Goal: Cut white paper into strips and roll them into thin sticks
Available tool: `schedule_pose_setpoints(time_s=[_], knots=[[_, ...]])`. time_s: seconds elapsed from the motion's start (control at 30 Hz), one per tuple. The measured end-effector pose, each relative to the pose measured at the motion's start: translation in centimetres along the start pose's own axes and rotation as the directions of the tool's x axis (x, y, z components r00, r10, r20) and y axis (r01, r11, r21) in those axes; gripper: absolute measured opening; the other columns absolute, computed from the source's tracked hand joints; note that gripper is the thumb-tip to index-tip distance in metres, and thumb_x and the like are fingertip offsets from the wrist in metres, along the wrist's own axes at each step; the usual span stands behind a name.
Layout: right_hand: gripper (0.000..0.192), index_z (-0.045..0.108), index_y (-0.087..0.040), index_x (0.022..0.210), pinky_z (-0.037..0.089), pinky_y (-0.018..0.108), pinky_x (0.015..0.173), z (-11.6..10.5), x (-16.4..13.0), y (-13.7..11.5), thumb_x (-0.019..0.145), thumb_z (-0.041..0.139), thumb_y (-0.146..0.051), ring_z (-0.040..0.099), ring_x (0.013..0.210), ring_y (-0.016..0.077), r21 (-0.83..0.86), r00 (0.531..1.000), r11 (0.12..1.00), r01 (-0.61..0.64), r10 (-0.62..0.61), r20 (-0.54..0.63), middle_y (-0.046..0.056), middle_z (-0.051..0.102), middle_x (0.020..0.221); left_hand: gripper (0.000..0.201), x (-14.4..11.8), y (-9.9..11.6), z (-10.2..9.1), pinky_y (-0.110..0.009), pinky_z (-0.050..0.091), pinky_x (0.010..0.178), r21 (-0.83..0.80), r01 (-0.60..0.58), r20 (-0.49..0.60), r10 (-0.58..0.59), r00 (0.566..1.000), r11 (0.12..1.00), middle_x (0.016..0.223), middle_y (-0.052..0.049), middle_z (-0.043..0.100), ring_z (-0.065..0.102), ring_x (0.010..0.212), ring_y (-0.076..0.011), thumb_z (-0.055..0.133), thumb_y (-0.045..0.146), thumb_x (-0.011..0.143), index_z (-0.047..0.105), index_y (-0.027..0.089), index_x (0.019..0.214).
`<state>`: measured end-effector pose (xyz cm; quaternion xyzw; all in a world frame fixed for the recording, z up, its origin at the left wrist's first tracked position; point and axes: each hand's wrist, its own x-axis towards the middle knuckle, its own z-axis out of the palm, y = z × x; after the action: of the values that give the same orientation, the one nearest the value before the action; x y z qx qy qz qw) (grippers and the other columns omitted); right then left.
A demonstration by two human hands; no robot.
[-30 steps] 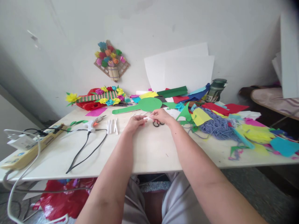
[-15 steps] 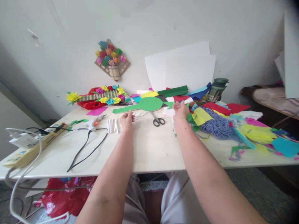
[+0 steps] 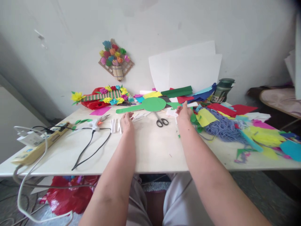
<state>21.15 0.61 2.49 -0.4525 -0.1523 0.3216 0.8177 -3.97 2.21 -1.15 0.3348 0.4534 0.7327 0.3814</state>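
A green cut-out with an oval middle (image 3: 154, 104) and a long strip to each side lies across the back of the table. My left hand (image 3: 128, 121) rests below its left strip, beside several short white sticks (image 3: 115, 125), fingers loosely apart and holding nothing visible. At the far end of the right strip is my right hand (image 3: 184, 113), its fingers apart; I cannot tell whether they touch the strip. Scissors with dark handles (image 3: 162, 121) lie between my hands, blades partly under the oval. A small white scrap (image 3: 171, 112) lies by my right hand.
On the left are a glue gun (image 3: 95, 124) with a looping black cord and a power strip (image 3: 39, 147). A flower-decorated piece (image 3: 110, 95) stands behind. To the right lie blue-purple yarn (image 3: 223, 127) and coloured paper, with a dark green bottle (image 3: 222, 91) behind.
The view has shifted slightly, moving the scene a little to the right. My right hand's fingers have turned more upright; my left hand sits slightly closer to the white sticks. The green cut-out stays put.
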Motion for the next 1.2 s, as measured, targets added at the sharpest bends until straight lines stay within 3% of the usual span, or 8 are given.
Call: schedule_pose_setpoints(time_s=[0.13,0.33,0.53,0.67,0.8,0.87,1.0,1.2], knots=[[0.013,0.047,-0.02,0.102,0.046,0.013,0.046,-0.8,0.7,-0.8,0.092,0.039,-0.025,0.057,0.051,0.0042,0.061,0.998,0.996,0.057,-0.055,-0.032,-0.001,0.065,0.082,0.023,-0.3,-0.1,0.2,-0.026,0.049,0.068,0.041,0.01,0.055,-0.012,0.998,0.999,0.081,-0.008,0.066,0.062,0.083,-0.017,0.047,0.034,0.077,0.06,0.016,0.071],[0.031,0.052,-0.017,0.076,0.035,0.013,0.034,-1.0,0.8,-1.2,0.093,0.035,-0.038,0.048,0.038,0.0042,0.057,0.999,0.998,0.007,-0.005,-0.034,-0.004,0.056,0.056,0.031,-0.3,-0.4,0.3,-0.031,0.049,0.074,0.119,-0.077,0.144,0.059,0.988,0.99,0.087,-0.011,0.067,0.062,0.089,-0.0208,0.046,0.043,0.077,0.061,0.015,0.075],[0.007,0.056,-0.016,0.076,0.033,0.015,0.033,0.7,-1.0,0.8,0.08,0.054,-0.022,0.047,0.035,0.006,-0.247,0.946,0.96,0.131,-0.046,0.321,-0.006,0.056,0.05,0.02,0.8,-1.0,-0.1,-0.034,0.045,0.089,0.261,-0.132,0.101,0.109,0.989,0.956,0.098,-0.01,0.068,0.061,0.097,-0.0208,0.05,0.026,0.072,0.061,0.016,0.085],[0.015,0.063,-0.016,0.091,0.05,0.024,0.059,1.7,-3.1,3.5,0.08,0.055,-0.022,0.061,0.06,0.0114,-0.537,0.754,0.677,0.503,-0.041,0.656,0.002,0.068,0.074,0.029,0.9,-1.1,-0.2,-0.034,0.044,0.09,0.388,-0.18,0.131,0.139,0.982,0.904,0.103,-0.011,0.067,0.061,0.099,-0.0213,0.048,0.009,0.065,0.06,0.015,0.091],[0.038,0.057,-0.018,0.121,0.043,0.032,0.092,2.3,-4.8,5.4,0.084,0.05,-0.017,0.059,0.105,0.0184,-0.473,0.483,0.312,0.824,0.049,0.874,0.009,0.063,0.12,0.038,0.6,-1.3,-0.2,-0.036,0.041,0.095,0.534,-0.226,0.17,0.158,0.973,0.815,0.106,-0.012,0.066,0.059,0.105,-0.0249,0.05,0.002,0.06,0.06,0.016,0.093],[0.043,0.051,-0.016,0.129,0.037,0.034,0.099,2.8,-5.3,5.8,0.087,0.044,-0.017,0.052,0.115,0.021,-0.423,0.414,0.165,0.891,0.089,0.906,0.011,0.056,0.13,0.042,0.6,-1.5,-0.1,-0.037,0.039,0.097,0.557,-0.22,0.172,0.147,0.974,0.801,0.107,-0.011,0.066,0.057,0.109,-0.0261,0.051,0.0,0.057,0.061,0.018,0.094],[0.048,0.044,-0.013,0.136,0.034,0.038,0.1,4.0,-5.8,6.1,0.089,0.035,-0.014,0.049,0.117,0.0252,-0.383,0.382,-0.03,0.923,0.172,0.908,0.013,0.053,0.133,0.043,0.8,-1.9,0.1,-0.038,0.037,0.099,0.443,-0.167,0.161,0.105,0.981,0.881,0.108,-0.01,0.065,0.055,0.112,-0.0268,0.053,0.001,0.055,0.061,0.018,0.094],[0.053,0.047,-0.015,0.134,0.036,0.036,0.096,5.5,-6.2,7.1,0.084,0.034,-0.002,0.048,0.117,0.0244,-0.317,0.359,-0.184,0.93,0.283,0.889,0.011,0.055,0.131,0.03,0.7,-1.5,0.5,-0.036,0.036,0.1,0.051,0.064,0.084,-0.069,0.994,0.997,0.117,-0.007,0.061,0.051,0.116,-0.0211,0.049,0.011,0.066,0.059,0.02,0.092]])
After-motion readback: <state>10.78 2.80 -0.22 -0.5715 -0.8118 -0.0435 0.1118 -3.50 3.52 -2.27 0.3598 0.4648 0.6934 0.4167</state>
